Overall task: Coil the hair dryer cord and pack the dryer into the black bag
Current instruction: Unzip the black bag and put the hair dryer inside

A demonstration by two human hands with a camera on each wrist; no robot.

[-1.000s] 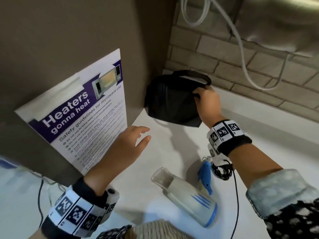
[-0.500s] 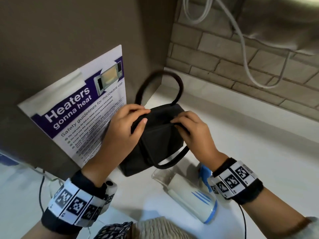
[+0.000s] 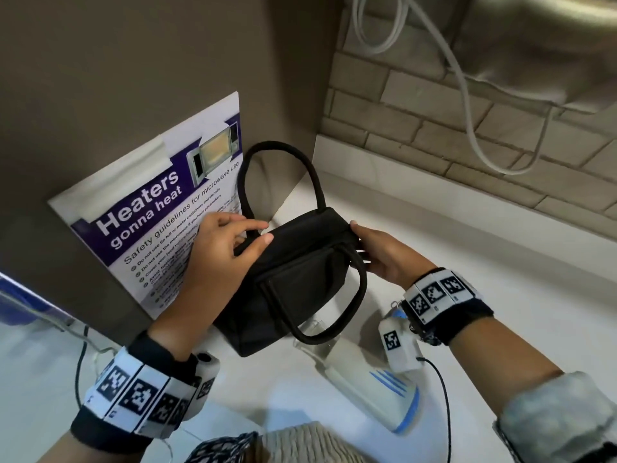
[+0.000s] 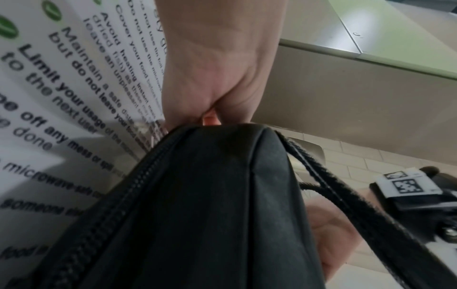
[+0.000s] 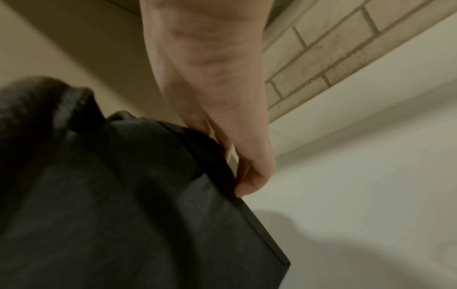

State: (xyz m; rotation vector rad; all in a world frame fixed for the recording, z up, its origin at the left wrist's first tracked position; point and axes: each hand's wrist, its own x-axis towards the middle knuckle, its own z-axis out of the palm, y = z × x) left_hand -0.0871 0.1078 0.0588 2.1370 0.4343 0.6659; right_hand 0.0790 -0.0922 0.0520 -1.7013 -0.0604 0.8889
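Note:
The black bag (image 3: 300, 279) with two loop handles is held above the white counter (image 3: 434, 235), its top edge closed. My left hand (image 3: 230, 242) grips the bag's left top end (image 4: 217, 136), thumb on the near side. My right hand (image 3: 377, 252) pinches the right top corner (image 5: 217, 156). The white and blue hair dryer (image 3: 370, 385) lies on the counter just below the bag and my right wrist. Its cord is hidden behind my right wrist.
A microwave safety poster (image 3: 160, 208) is taped to the brown panel on the left, close to my left hand. A brick wall (image 3: 434, 138) with a hanging white cable (image 3: 474, 142) runs along the back. Thin black wires (image 3: 444, 396) trail from the wrist cameras.
My right hand brought the bag from the back corner toward me, over the dryer. My left hand joined it, and both hands have now spread to the bag's two top ends.

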